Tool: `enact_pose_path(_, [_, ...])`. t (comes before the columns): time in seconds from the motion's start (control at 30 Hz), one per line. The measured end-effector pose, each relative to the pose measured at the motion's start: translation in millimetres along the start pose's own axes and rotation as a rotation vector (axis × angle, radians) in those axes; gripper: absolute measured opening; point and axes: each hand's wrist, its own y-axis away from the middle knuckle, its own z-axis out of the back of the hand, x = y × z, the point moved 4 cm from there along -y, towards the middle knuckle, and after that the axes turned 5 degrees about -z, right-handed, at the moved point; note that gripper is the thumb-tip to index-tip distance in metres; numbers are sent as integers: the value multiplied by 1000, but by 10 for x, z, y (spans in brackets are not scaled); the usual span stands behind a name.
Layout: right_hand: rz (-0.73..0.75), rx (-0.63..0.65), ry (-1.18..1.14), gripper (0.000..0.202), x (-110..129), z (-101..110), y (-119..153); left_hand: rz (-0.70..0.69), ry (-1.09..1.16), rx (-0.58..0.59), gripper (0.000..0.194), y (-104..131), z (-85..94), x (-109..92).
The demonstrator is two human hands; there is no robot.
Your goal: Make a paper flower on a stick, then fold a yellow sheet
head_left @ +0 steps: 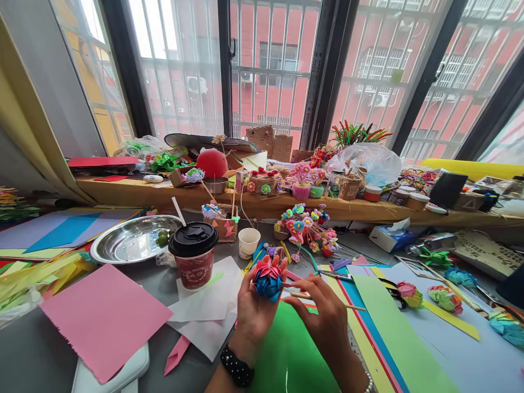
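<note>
A folded paper flower (268, 281), pink on top and blue below, rests in the palm of my left hand (256, 308), its fingers curled around the flower. My right hand (321, 303) pinches a thin wooden stick (347, 307) just to the right of the flower. The stick points left toward the flower; whether its tip touches the petals I cannot tell. Beneath both hands lies a round, shiny green object (290, 355).
To the left are a lidded red cup (193, 267) with a straw, a metal plate (118, 240) and a pink paper sheet (106, 322). A paper cup (249, 244) stands ahead. Coloured sheets (393, 322), scissors and paper flowers (445, 298) lie right.
</note>
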Motion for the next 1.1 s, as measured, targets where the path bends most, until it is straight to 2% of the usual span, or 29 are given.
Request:
enact_pose_path(0.1, [-80, 40, -40, 23, -65, -12, -23, -9, -81, 18, 27, 21, -40, 0])
enact_pose_path(0.2, [-48, 95, -70, 13, -67, -49, -27, 12, -184, 96, 26, 23, -52, 36])
enact_pose_path(0.27, [-37, 79, -83, 17, -64, -45, -29, -7, -289, 160, 31, 11, -49, 45])
enact_pose_path(0.33, [-70, 15, -80, 19, -71, -10, -36, -108, -422, 240, 43, 3, -69, 9])
enact_pose_path(0.43, [-88, -74, -32, 19, -71, 51, -47, -305, -668, 427, 66, 42, -163, -65])
enact_pose_path(0.53, [-49, -87, -6, 17, -54, 71, -50, -366, -945, 546, 80, 90, -213, -83])
enact_pose_path(0.6, [-18, -86, -3, 16, -41, 69, -47, -363, -1039, 551, 79, 95, -204, -91])
enact_pose_path(0.8, [71, -89, -5, 14, 14, 61, -35, -434, -1075, 457, 58, 83, -228, -173])
enact_pose_path(1.0, [60, -75, -52, 12, 14, 64, -35, -338, -945, 378, 52, 110, -306, -221])
enact_pose_path(1.1, [62, -38, -117, 12, 24, 68, -44, -363, -932, 326, 45, 96, -287, -238])
